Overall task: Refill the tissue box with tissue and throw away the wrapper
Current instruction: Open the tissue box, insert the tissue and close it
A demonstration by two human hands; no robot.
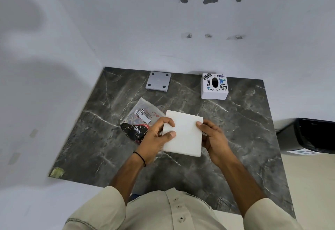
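Observation:
A white stack of tissue [184, 133] is held over the middle of the dark marble table [235, 139]. My left hand [155, 137] grips its left edge and my right hand [212, 137] grips its right edge. The empty plastic wrapper [138, 119], clear with a black printed end, lies on the table just left of the stack, partly under my left hand. The white tissue box [214, 87], covered in stickers with a dark oval slot on top, stands at the back right of the table. A grey square plate [158, 82] with four dark feet lies at the back, left of the box.
White walls close in behind and to the left of the table. A black bin [315, 135] with a black liner stands on the floor beyond the table's right edge. A patch of yellowish tape [57, 172] marks the table's near left corner.

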